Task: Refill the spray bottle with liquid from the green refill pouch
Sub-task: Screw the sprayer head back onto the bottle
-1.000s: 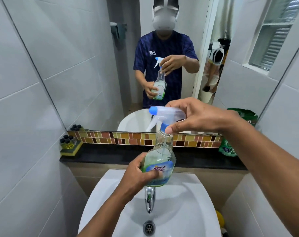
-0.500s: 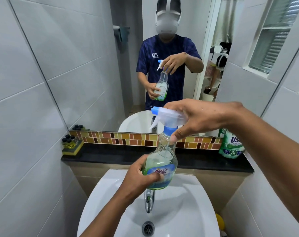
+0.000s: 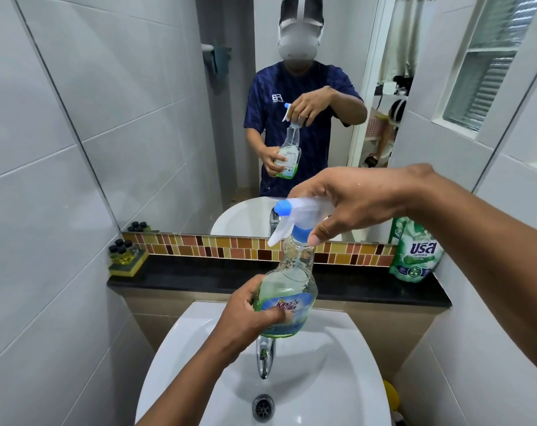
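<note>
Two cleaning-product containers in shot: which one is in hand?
The clear spray bottle over the sink, body in left hand, trigger head in right hand. The green refill pouch stands untouched on the ledge.

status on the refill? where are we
Early. Done: nothing poured that shows. In hand: left hand holds the bottle over the sink; right hand grips the spray head at its collar, which sits on the neck. Left: take the head off, fetch the pouch from the ledge, pour, recap.
</note>
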The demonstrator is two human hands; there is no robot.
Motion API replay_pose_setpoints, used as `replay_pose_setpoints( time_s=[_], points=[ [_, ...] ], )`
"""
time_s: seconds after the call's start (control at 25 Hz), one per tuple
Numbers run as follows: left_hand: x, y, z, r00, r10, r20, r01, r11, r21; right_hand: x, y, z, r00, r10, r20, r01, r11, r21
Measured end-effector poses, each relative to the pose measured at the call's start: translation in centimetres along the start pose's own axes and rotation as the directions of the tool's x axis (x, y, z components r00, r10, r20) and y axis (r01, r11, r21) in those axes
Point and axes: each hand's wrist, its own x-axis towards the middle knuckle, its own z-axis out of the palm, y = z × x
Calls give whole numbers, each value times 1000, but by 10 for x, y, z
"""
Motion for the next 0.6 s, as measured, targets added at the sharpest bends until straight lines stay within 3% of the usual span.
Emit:
replay_pose_setpoints(
  time_s=[0.2,0.6],
  points=[
    [1,-2,2,1000,-9,0,9,1000,2,3,1,2,999,22,-25,-23,999,-39],
    [6,-2,-7,999,-21,-43,22,999,23,9,7,-2,998,-38,54,34,998,59]
  ],
)
